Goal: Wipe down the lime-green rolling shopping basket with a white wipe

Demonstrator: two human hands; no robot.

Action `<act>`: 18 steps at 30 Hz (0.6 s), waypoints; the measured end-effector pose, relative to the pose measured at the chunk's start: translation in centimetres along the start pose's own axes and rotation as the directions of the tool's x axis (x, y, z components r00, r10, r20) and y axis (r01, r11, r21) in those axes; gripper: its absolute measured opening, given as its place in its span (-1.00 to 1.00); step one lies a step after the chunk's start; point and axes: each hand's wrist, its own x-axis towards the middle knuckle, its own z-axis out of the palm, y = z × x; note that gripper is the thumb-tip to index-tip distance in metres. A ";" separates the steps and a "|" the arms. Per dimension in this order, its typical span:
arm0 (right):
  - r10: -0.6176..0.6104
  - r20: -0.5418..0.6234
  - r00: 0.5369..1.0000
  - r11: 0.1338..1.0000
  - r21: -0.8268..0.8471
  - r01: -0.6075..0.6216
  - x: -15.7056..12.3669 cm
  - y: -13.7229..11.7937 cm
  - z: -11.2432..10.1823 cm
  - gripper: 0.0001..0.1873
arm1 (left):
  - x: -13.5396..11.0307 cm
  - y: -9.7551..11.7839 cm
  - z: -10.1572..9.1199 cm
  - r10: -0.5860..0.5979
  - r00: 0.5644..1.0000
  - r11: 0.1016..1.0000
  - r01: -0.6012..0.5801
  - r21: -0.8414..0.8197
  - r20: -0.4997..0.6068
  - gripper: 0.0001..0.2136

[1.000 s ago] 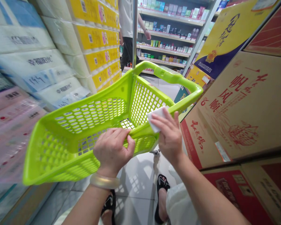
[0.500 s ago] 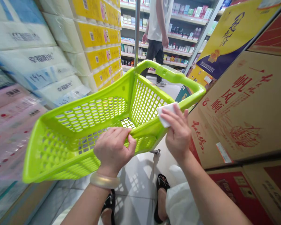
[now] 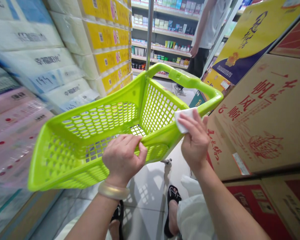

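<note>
A lime-green shopping cart (image 3: 100, 113) with perforated plastic sides stands in front of me, its basket holding no goods that I can see. My left hand (image 3: 125, 156) is closed over the near rim, fingers inside and thumb on the outer side. Under the fingers of my right hand (image 3: 195, 136) a folded white cloth (image 3: 185, 120) is pressed against the rim near the handle (image 3: 187, 80). The palm side of that hand is hidden.
Tissue packs (image 3: 47, 66) and yellow-labelled paper rolls (image 3: 107, 43) are stacked at the left. Cardboard cartons (image 3: 272, 123) line the right side closely. Behind the cart, a person (image 3: 205, 40) stands before shelves (image 3: 165, 33) of small boxes and bottles.
My right hand and the cloth appear slightly farther right, along with the cart as the view shifts. The person at the back has moved to the right. Both my grips look the same.
</note>
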 end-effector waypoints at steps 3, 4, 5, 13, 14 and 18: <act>-0.185 0.234 0.954 0.976 0.154 0.152 -1.3 -3.6 1.4 -0.59 | 0.1 0.0 -0.1 0.000 1.000 1.000 0.000 0.015 0.020 -0.86; -0.220 0.272 0.937 0.968 0.180 0.175 -1.5 -4.3 1.6 -0.60 | 0.1 0.0 -0.1 0.000 1.000 1.000 0.000 0.022 0.023 -0.86; -0.233 0.281 0.931 0.964 0.189 0.185 -1.5 -4.5 1.7 -0.61 | 0.1 0.0 -0.1 0.001 1.000 1.000 -0.002 0.026 0.023 -0.86; 0.043 -0.029 0.999 0.999 0.002 -0.043 0.5 0.5 -0.3 -0.55 | -0.1 0.0 0.2 0.012 1.000 1.000 -0.012 0.008 -0.014 -0.84; 0.038 -0.015 0.999 0.999 0.008 -0.038 0.4 0.1 -0.1 -0.56 | -0.1 0.0 0.2 0.012 1.000 1.000 -0.012 0.010 -0.015 -0.84; -0.140 0.221 0.965 0.986 0.124 0.114 -0.9 -3.2 1.3 -0.58 | 0.0 -0.1 0.1 0.016 1.000 1.000 -0.016 0.016 -0.006 -0.85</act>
